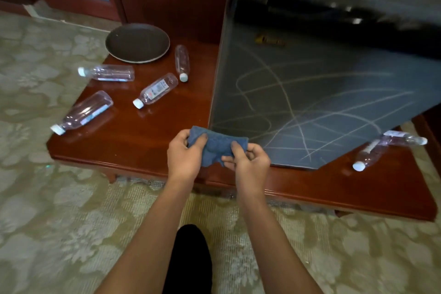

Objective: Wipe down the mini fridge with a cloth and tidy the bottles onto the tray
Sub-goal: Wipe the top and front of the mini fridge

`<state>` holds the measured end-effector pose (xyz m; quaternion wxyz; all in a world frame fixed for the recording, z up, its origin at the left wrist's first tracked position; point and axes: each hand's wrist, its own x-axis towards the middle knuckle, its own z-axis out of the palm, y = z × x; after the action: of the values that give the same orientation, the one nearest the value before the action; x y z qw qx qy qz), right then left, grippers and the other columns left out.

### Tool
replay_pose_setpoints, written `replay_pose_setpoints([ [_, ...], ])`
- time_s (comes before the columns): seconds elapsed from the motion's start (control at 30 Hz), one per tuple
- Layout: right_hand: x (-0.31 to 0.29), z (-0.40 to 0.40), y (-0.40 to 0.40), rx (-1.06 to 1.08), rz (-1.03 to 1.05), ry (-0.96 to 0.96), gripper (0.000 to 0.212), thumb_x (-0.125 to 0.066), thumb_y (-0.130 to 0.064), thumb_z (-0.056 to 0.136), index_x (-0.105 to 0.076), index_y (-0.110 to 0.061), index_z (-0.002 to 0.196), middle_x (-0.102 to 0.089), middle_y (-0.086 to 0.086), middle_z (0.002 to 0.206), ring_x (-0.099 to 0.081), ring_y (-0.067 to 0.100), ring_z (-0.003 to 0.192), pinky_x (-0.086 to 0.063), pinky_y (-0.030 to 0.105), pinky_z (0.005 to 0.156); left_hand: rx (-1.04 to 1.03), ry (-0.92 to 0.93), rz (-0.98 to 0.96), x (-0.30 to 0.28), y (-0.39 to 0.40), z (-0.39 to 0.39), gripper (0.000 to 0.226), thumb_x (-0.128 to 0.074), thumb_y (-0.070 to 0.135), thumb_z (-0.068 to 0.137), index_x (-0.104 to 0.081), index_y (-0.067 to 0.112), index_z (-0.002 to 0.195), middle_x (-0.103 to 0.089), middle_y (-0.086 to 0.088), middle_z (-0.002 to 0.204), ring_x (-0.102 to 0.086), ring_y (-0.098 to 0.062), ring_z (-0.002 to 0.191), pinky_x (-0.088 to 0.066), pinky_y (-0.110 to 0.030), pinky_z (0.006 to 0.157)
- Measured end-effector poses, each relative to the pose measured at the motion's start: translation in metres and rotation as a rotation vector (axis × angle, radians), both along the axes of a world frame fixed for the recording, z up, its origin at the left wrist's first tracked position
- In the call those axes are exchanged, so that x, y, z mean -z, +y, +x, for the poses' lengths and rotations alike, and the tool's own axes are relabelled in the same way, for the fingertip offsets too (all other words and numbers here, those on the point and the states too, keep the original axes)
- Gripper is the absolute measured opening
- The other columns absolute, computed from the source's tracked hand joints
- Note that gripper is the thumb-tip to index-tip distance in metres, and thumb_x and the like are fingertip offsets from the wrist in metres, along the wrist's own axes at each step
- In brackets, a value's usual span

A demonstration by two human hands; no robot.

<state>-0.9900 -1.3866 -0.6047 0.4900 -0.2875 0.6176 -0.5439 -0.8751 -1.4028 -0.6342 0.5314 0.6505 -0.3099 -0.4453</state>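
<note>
Cloth (216, 145) between both hands, seemingly touching fridge (310, 93) front edge.

your hands (183, 157) hold the cloth (216, 148) at the table's (133, 141) front edge, before the fridge (310, 93); left of the fridge lie four bottles (156, 90), the tray (137, 43) behind them; two bottles (368, 153) lie at its right

The table (148, 141) is glossy polished reddish wood, shiny enough to mirror stuff. The fridge (334, 93) top is smooth dark grey, scribbled with chalky pale lines. Bottles (156, 90) are clear plastic with white caps, the cloth (216, 145) is nubby blue fabric, and the tray (137, 43) is matt dark brown.
</note>
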Motion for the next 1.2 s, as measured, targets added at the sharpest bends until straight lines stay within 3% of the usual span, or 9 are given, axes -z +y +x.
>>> replay_pose_setpoints([
  [0.13,0.070,-0.006,0.004,-0.017,0.030,-0.037,0.006,-0.060,-0.009,0.094,-0.062,-0.009,0.089,-0.071,0.010,0.083,-0.069,0.014,0.061,-0.056,0.022,0.056,-0.047,-0.026,0.047,0.071,-0.002,-0.006,0.006,-0.071,0.025,0.087,-0.067,0.024,0.082,-0.074,0.004,0.081,-0.072,-0.015,0.074,-0.060,-0.040,0.071],
  [0.27,0.128,-0.007,-0.003,-0.036,0.057,-0.090,0.006,-0.059,-0.009,0.095,-0.063,-0.008,0.091,-0.071,0.008,0.081,-0.069,0.013,0.060,-0.056,0.020,0.055,-0.091,-0.049,0.040,0.124,-0.009,-0.011,0.011,-0.071,0.024,0.088,-0.066,0.025,0.078,-0.072,0.007,0.078,-0.070,-0.009,0.072,-0.051,-0.023,0.056],
  [0.4,0.165,-0.002,-0.015,-0.029,0.049,-0.138,0.010,-0.059,-0.007,0.095,-0.063,0.001,0.099,-0.071,0.012,0.081,-0.069,0.013,0.058,-0.056,0.021,0.054,-0.113,0.034,-0.001,0.154,-0.018,-0.011,0.011,-0.070,0.018,0.089,-0.066,0.024,0.080,-0.073,-0.001,0.083,-0.071,-0.015,0.073,-0.057,-0.029,0.061],
  [0.53,0.180,0.002,-0.027,-0.017,0.075,-0.200,0.014,-0.062,-0.006,0.092,-0.062,0.004,0.102,-0.072,0.015,0.084,-0.070,0.015,0.060,-0.056,0.021,0.054,-0.144,0.044,-0.008,0.164,-0.027,-0.010,0.011,-0.071,0.017,0.088,-0.066,0.023,0.079,-0.072,0.001,0.077,-0.070,-0.010,0.066,-0.051,-0.019,0.050],
  [0.7,0.184,0.002,-0.036,0.023,0.110,-0.269,0.011,-0.064,-0.004,0.091,-0.063,0.003,0.100,-0.072,0.018,0.084,-0.070,0.017,0.061,-0.056,0.021,0.055,-0.209,0.124,0.033,0.165,-0.036,-0.021,0.012,-0.069,0.011,0.088,-0.064,0.017,0.080,-0.071,-0.004,0.079,-0.068,-0.013,0.066,-0.054,-0.026,0.058],
  [0.87,0.192,-0.009,-0.041,0.080,0.098,-0.261,0.005,-0.065,-0.004,0.090,-0.065,0.000,0.093,-0.072,0.013,0.077,-0.071,0.017,0.060,-0.055,0.023,0.053,-0.315,0.327,0.044,0.167,-0.035,-0.044,0.012,-0.067,0.001,0.089,-0.062,0.010,0.081,-0.067,-0.006,0.076,-0.064,-0.010,0.059,-0.050,-0.016,0.049],
  [1.03,0.196,-0.037,-0.042,0.107,0.105,-0.262,0.001,-0.065,-0.003,0.090,-0.066,-0.003,0.090,-0.073,0.014,0.078,-0.073,0.020,0.063,-0.054,0.022,0.052,-0.407,0.380,0.092,0.169,-0.037,-0.080,0.010,-0.066,-0.001,0.087,-0.063,0.005,0.079,-0.066,-0.010,0.075,-0.062,-0.014,0.057,-0.049,-0.017,0.046],
  [1.2,0.194,-0.068,-0.045,0.201,0.145,-0.240,0.009,-0.065,-0.001,0.088,-0.064,-0.006,0.081,-0.070,0.010,0.068,-0.068,0.013,0.052,-0.052,0.019,0.046,-0.397,0.456,0.156,0.165,-0.041,-0.114,0.012,-0.065,-0.003,0.086,-0.060,0.002,0.077,-0.062,-0.012,0.071,-0.059,-0.015,0.053,-0.046,-0.017,0.041],
])
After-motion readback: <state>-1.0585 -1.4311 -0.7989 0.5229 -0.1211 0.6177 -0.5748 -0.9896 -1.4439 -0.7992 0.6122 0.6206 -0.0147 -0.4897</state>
